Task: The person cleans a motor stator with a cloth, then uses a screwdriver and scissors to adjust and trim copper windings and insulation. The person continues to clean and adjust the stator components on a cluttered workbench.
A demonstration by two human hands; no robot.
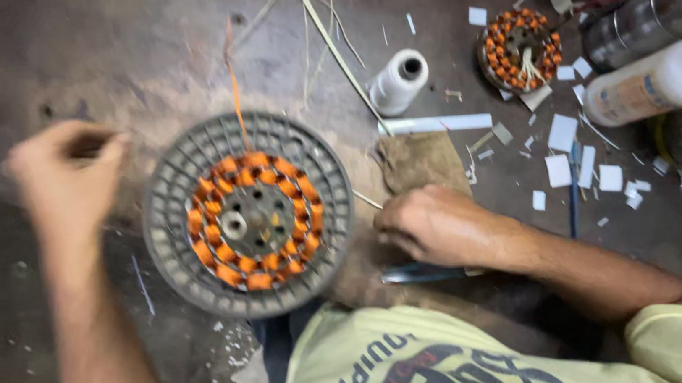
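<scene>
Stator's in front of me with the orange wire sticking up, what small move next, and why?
Probably steady the stator with the right hand, which lies beside it. The left hand is raised with closed fingers, and the orange wire rises loose from the coils.

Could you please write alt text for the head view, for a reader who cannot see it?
Seen from above, a grey round frame holding a ring of orange wire coils sits between a person's hands; the left hand, blurred, is raised beside it with fingers pinched, and the right hand rests on the dirty work surface. Beyond lie a white thread spool, a smaller coil ring, paper scraps and bottles.
</scene>
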